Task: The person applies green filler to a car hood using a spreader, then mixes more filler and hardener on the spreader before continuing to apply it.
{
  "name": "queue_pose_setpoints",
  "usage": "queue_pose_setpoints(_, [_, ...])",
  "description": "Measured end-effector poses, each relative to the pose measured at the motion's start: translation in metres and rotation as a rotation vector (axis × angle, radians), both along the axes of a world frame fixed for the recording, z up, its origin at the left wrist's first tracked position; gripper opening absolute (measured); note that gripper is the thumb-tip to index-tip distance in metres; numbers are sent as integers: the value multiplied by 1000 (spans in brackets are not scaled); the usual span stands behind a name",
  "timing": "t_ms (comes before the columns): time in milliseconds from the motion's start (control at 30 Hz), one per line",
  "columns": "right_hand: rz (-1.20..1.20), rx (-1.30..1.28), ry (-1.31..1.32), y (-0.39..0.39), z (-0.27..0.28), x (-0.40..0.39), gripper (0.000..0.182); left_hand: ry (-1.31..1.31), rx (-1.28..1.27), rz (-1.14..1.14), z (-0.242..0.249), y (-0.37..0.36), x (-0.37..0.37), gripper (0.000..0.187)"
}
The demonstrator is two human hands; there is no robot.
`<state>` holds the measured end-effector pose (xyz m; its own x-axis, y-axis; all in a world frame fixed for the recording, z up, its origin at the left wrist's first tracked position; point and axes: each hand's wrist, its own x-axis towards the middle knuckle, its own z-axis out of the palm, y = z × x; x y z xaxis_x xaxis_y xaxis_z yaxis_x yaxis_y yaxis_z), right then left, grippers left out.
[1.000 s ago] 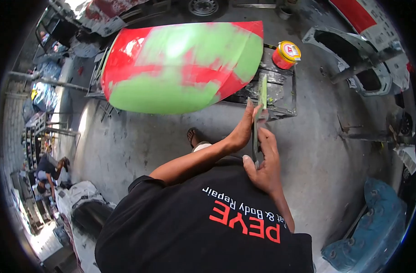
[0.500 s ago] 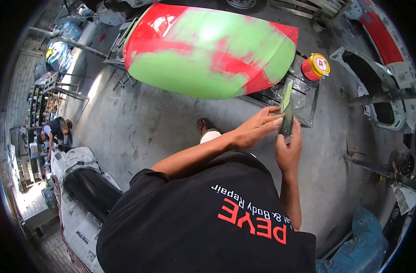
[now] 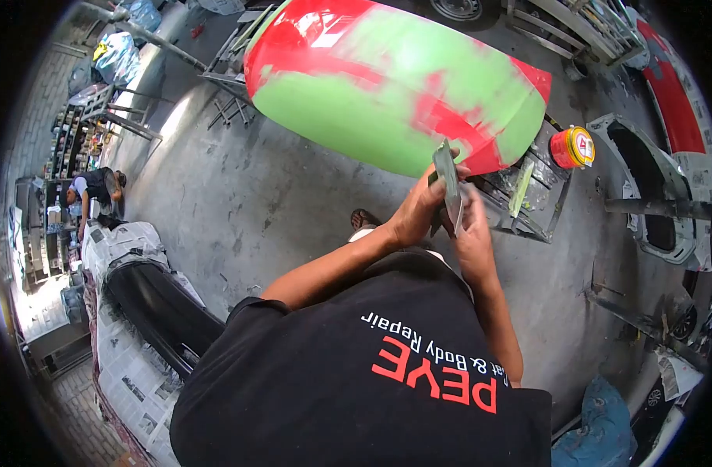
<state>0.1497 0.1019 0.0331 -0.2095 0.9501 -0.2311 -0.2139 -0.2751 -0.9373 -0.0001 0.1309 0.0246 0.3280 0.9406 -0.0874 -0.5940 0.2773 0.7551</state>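
My left hand (image 3: 418,208) is closed round a dark green-grey flat tool (image 3: 447,177), held up in front of my chest. Against the tool's lower end is my right hand (image 3: 471,226), its fingers bent round a thin translucent edge. Just beyond both hands lies a red panel with light green filler patches (image 3: 356,86). A light green strip-like piece (image 3: 521,189) rests on the dark work stand (image 3: 554,204). The red and yellow can (image 3: 571,148) stands upright at the stand's far right.
A black curved part (image 3: 157,315) lies on newspaper (image 3: 130,381) at the lower left. Further left, a person (image 3: 99,189) bends over. White door frames (image 3: 644,183) stand at the right, a blue cover (image 3: 601,428) at the lower right.
Both hands have moved left with the dark tool, now turned with its flat face showing. The light green piece, earlier at my fingers, lies on the stand. The view has shifted slightly.
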Motion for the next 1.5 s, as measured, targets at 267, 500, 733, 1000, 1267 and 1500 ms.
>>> queue_pose_setpoints(267, [81,-471,439,29,-15,-46,40,294,290,430,-53,13,-104,93])
queue_pose_setpoints(500, [99,-103,-827,47,-138,-35,52,208,-3,565,-33,-13,-215,88])
queue_pose_setpoints(733, [191,489,-1601,77,-199,-15,55,267,-213,567,-51,-64,-228,83])
queue_pose_setpoints(1000, [407,808,-1746,102,-215,6,49,236,-270,587,-50,-73,-191,86])
queue_pose_setpoints(1267, [457,900,-1660,121,-227,15,46,279,-264,609,-42,-69,-165,87])
queue_pose_setpoints(1500, [506,902,-1652,117,-225,21,45,224,-283,639,-33,-60,-134,89])
